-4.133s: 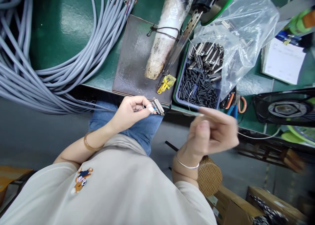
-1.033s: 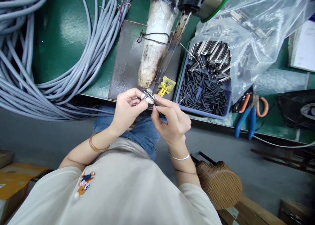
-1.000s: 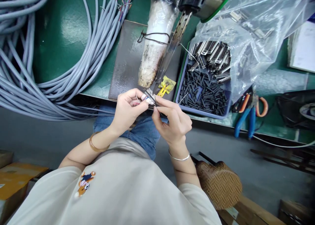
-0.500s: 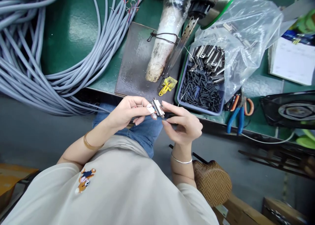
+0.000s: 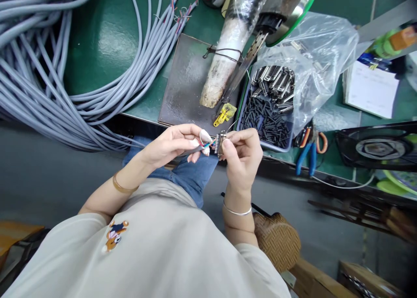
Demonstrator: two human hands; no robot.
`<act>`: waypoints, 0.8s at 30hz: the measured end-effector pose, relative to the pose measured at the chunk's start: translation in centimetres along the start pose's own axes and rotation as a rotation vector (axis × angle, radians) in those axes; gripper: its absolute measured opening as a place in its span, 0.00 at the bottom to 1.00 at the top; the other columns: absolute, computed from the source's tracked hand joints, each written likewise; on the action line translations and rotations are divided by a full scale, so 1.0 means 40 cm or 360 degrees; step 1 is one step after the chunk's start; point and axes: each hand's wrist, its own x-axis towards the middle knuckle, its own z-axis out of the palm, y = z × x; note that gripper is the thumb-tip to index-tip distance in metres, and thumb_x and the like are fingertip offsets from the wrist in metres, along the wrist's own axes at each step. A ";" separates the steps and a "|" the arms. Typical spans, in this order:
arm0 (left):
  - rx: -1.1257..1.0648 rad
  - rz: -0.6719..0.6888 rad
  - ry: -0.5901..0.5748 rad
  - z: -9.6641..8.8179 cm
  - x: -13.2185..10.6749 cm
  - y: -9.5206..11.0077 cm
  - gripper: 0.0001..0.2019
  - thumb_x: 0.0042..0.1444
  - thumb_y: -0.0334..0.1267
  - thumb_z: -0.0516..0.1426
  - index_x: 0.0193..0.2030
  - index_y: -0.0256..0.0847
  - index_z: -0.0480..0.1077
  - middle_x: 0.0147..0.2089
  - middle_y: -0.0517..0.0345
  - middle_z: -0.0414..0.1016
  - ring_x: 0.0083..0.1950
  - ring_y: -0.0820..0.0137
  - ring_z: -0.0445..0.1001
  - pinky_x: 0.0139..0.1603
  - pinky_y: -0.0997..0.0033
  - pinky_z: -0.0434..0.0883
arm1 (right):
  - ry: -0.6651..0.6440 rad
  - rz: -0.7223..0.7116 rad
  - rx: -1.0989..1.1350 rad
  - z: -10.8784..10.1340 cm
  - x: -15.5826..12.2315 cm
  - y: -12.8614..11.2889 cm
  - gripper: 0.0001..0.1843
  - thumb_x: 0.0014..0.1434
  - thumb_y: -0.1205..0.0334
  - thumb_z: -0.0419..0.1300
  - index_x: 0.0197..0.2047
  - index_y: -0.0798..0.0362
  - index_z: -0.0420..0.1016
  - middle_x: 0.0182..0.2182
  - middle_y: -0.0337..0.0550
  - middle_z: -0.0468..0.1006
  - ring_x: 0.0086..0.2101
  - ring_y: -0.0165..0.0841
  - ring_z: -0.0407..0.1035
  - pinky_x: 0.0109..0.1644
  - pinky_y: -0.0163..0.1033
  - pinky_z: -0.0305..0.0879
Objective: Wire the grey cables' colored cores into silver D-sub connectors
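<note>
In the head view, the left hand (image 5: 171,145) has its thumb and fingers closed on the end of a grey cable (image 5: 192,150), where thin coloured wires (image 5: 207,145) come out and run toward a metal connector (image 5: 220,144). The right hand (image 5: 243,154) grips that connector between thumb and curled fingers, its row of pins turned toward the left hand (which wires are fixed to which pins is too small to tell). Connector and cable end are over the person's lap, by the near edge of the green bench (image 5: 100,37). Beyond them lies a dark plate (image 5: 182,76) with a yellow piece (image 5: 224,114) near its front corner and a white wrapped cylinder (image 5: 224,50) slanting over it. Just to the right, a blue tray (image 5: 282,149) holds small black tubes (image 5: 265,120) and more connectors (image 5: 275,78), with pliers (image 5: 306,155) nearby. A bundle of grey cables (image 5: 120,89) spreads across the left side
</note>
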 end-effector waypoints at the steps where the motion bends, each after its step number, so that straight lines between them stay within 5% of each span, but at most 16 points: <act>1: 0.0012 0.0011 -0.0011 -0.002 0.001 -0.001 0.13 0.50 0.44 0.71 0.37 0.39 0.79 0.32 0.53 0.80 0.25 0.74 0.74 0.25 0.74 0.72 | -0.0035 0.0051 0.0062 0.000 0.002 0.000 0.08 0.67 0.60 0.59 0.37 0.48 0.63 0.28 0.30 0.69 0.19 0.22 0.62 0.19 0.28 0.58; 7: 0.0659 0.0433 0.0089 0.016 -0.006 -0.013 0.06 0.53 0.38 0.69 0.32 0.38 0.79 0.32 0.53 0.79 0.29 0.73 0.74 0.29 0.75 0.71 | -0.0278 0.0427 0.0345 -0.011 0.019 0.004 0.15 0.68 0.51 0.60 0.36 0.47 0.59 0.25 0.27 0.67 0.15 0.20 0.53 0.15 0.27 0.50; 11: 0.1148 0.0749 0.0254 0.032 -0.009 -0.023 0.01 0.52 0.30 0.66 0.31 0.38 0.80 0.31 0.55 0.80 0.30 0.76 0.73 0.30 0.77 0.69 | -0.0231 0.0450 0.0259 -0.016 0.017 -0.001 0.14 0.67 0.52 0.62 0.36 0.47 0.61 0.22 0.25 0.65 0.12 0.20 0.53 0.13 0.28 0.48; 14: 0.0902 0.0628 0.0362 0.030 -0.003 -0.040 0.03 0.53 0.32 0.66 0.32 0.37 0.77 0.33 0.55 0.80 0.27 0.77 0.73 0.27 0.79 0.70 | -0.0044 0.0258 -0.0118 -0.017 0.006 -0.007 0.08 0.67 0.57 0.62 0.38 0.49 0.70 0.23 0.27 0.71 0.14 0.21 0.62 0.16 0.29 0.55; 18: 0.0438 0.0339 0.0483 0.014 0.013 -0.057 0.12 0.51 0.40 0.69 0.31 0.36 0.72 0.26 0.60 0.75 0.16 0.80 0.67 0.15 0.81 0.63 | 0.0519 -0.0235 -0.0662 -0.017 -0.004 -0.009 0.07 0.68 0.60 0.61 0.46 0.47 0.81 0.29 0.34 0.80 0.17 0.23 0.66 0.19 0.33 0.59; 21: 0.0271 0.0244 0.0542 0.008 0.024 -0.058 0.16 0.47 0.43 0.72 0.31 0.36 0.72 0.22 0.64 0.72 0.15 0.80 0.67 0.14 0.82 0.62 | 0.0777 -0.0436 -0.0521 -0.014 -0.008 -0.006 0.13 0.69 0.60 0.59 0.55 0.44 0.76 0.29 0.33 0.80 0.16 0.24 0.65 0.18 0.33 0.60; 24: 0.0193 0.0238 0.0584 0.009 0.030 -0.054 0.17 0.45 0.43 0.73 0.31 0.36 0.72 0.22 0.65 0.72 0.15 0.81 0.67 0.14 0.83 0.62 | 0.0717 -0.0384 -0.0477 -0.013 -0.019 -0.001 0.13 0.68 0.64 0.59 0.54 0.44 0.73 0.31 0.33 0.82 0.20 0.28 0.74 0.21 0.33 0.69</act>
